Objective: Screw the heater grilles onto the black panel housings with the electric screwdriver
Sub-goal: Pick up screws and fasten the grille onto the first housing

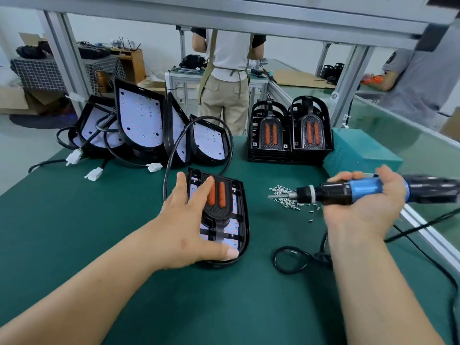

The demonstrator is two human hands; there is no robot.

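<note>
Green mat (112,207) holds the panel housing (243,220) at centre, grille (221,195) on it. The left hand (191,220) presses both, fingers straight. At 3 o'clock, the right hand (368,210) grips the screwdriver (348,192), tip by loose screws (286,201).

an assembly workshop: green-matted bench (74,220) under aluminium framing (64,58), stacked grilles (288,135), loose screws (286,197).

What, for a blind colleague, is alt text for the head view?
Left hand steadies a black panel housing with orange-barred grille on a green mat; right hand holds a blue-and-black electric screwdriver, tip at a pile of small silver screws.
</note>
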